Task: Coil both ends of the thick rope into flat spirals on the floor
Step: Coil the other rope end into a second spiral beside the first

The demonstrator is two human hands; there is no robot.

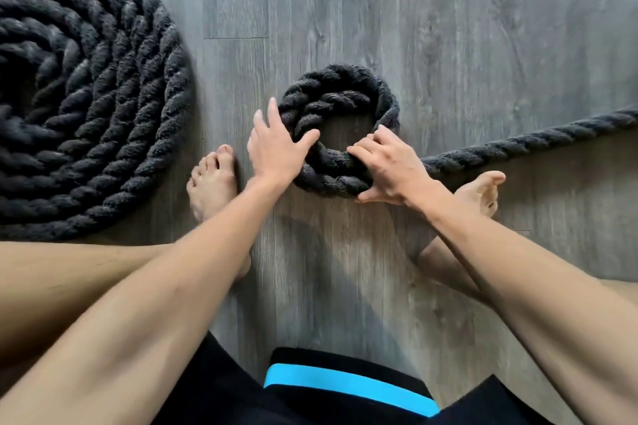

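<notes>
On the grey plank floor [448,28] we see the large spiral [86,97] lying flat, filling nine to eleven o'clock. At centre sits the small coil [345,86], its tail [535,141] running off toward three o'clock. Our left hand [276,152] presses the coil's nine-o'clock side with straight fingers. Our right hand [386,169] clamps fingers and thumb round its five-o'clock edge.

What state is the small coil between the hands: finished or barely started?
Barely started: the small coil shows roughly two turns around an open centre, and the rope tail runs uncoiled off right.
</notes>
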